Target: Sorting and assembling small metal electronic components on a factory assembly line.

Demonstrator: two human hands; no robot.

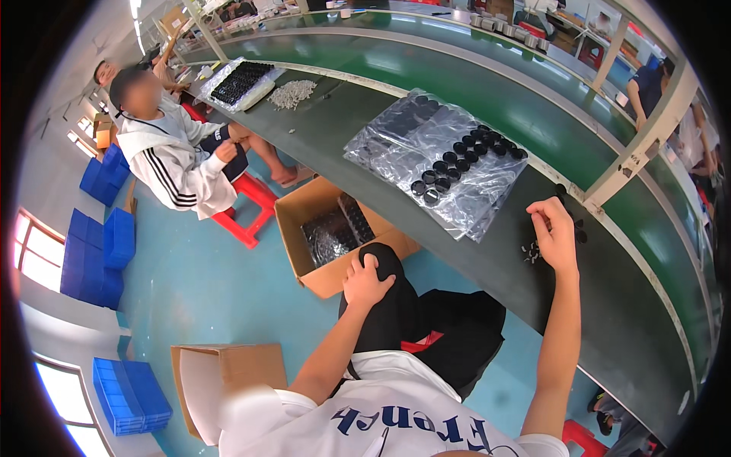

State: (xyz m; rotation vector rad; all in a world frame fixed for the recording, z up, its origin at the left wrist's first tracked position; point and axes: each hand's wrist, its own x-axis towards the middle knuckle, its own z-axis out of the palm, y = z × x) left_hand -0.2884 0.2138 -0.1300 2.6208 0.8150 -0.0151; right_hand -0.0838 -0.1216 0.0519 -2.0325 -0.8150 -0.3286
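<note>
My left hand (368, 282) rests on my black-trousered knee, fingers spread over it and thumb apart. Over the dark bench, my right hand (554, 228) is raised with its fingers curled toward the thumb; anything between them is too small or hidden to make out. Close beside it lies a small scatter of little pale and dark pieces (531, 252). Some black parts (581, 231) are partly hidden behind that hand. Left of it, rows of round black caps (459, 157) stand on clear plastic bags (476, 199).
An open cardboard box (308, 282) with bagged black parts stands beside my knee. Along the bench are a pale heap of small pieces (292, 94) and a tray of black parts (242, 82). A seated person (164, 148) is at left. A green conveyor (457, 80) and metal post (643, 145) border the bench.
</note>
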